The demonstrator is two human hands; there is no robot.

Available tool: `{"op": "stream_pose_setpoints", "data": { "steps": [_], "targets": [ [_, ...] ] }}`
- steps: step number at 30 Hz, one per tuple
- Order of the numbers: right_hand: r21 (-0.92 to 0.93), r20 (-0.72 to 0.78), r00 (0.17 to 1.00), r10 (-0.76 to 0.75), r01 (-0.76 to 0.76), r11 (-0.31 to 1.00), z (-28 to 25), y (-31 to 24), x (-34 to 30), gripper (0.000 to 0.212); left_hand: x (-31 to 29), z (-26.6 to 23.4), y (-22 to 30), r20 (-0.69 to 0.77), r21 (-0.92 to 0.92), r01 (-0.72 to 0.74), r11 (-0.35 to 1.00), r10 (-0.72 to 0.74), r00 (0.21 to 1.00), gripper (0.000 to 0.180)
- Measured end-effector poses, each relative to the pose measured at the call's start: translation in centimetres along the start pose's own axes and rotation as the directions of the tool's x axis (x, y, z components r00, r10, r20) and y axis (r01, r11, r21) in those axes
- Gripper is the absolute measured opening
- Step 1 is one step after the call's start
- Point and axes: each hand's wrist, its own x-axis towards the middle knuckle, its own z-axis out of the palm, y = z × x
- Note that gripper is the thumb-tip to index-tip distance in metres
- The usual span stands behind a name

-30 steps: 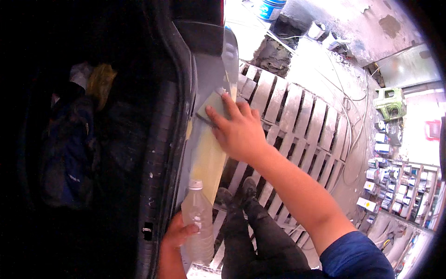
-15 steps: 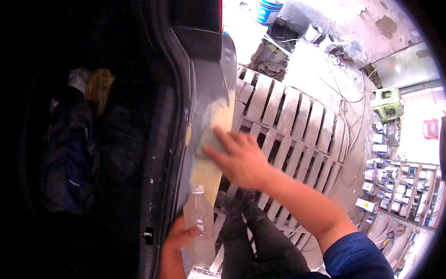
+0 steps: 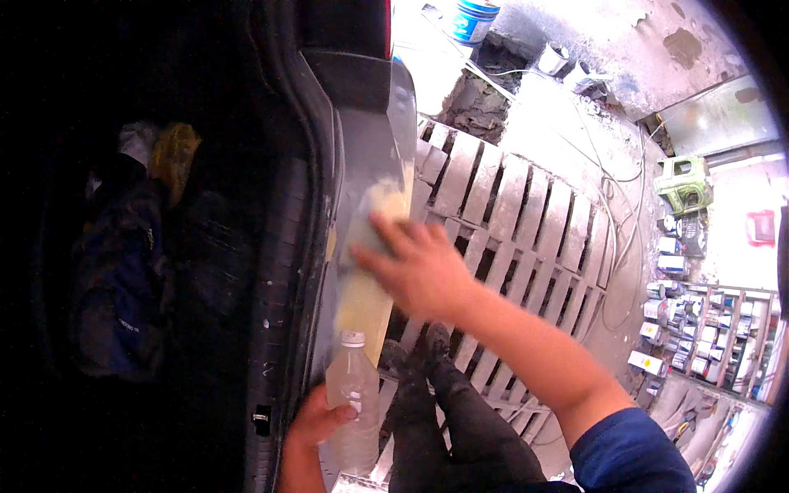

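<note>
My left hand (image 3: 319,417) is wrapped round a clear plastic bottle (image 3: 355,411) with a white cap, partly filled with cloudy liquid. The bottle stands upright beside the car's rear edge. My right hand (image 3: 415,267) presses a greyish sanding pad (image 3: 367,240) flat on the car body, fingers spread over it; motion blurs the fingertips and the pad is mostly covered. Under and around it lies a patch of yellowish filler (image 3: 362,300) on the grey rear panel (image 3: 357,148), looking wet and whitish at its upper end.
To the left is the dark open boot with a dark blue bag (image 3: 123,304) and a yellow plastic bag (image 3: 175,156). Slatted wooden pallets (image 3: 518,197) cover the floor at right. Beyond are a hose (image 3: 608,189), a green stool (image 3: 684,185), a blue bucket (image 3: 473,23) and several cans (image 3: 674,263).
My right hand has slid slightly left and up along the filler patch. The bottle and my left hand stay nearly in place. My foot shows a little more.
</note>
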Motion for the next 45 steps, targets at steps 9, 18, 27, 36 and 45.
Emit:
{"op": "stream_pose_setpoints", "data": {
  "steps": [9,18,27,36,45],
  "targets": [
    [0.053,-0.045,0.999,0.001,0.001,0.999,1.2,-1.6,-3.3,0.055,-0.1,-0.3,0.1,-0.021,0.089,0.054,0.995,-0.052,0.998,0.054],
    [0.014,0.014,0.998,-0.062,0.062,0.998,0.6,2.1,-1.4,0.054,-0.2,-0.1,0.7,0.002,0.052,0.062,0.997,-0.062,0.998,0.058],
    [-0.12,0.017,0.999,-0.039,0.041,0.992,0.4,4.5,0.4,0.055,-0.2,-0.6,0.5,0.005,0.055,0.1,0.994,-0.1,0.995,0.063],
    [-0.018,-0.057,0.996,-0.064,0.064,0.998,-0.5,6.0,0.8,0.056,0.2,0.1,0.4,0.013,0.024,0.059,0.998,-0.059,0.998,0.065],
    [-0.014,-0.079,0.996,-0.031,0.03,0.999,-0.6,6.3,1.4,0.056,0.0,0.2,0.6,-0.028,0.05,0.074,0.996,-0.073,0.997,0.069]
  ]
}}
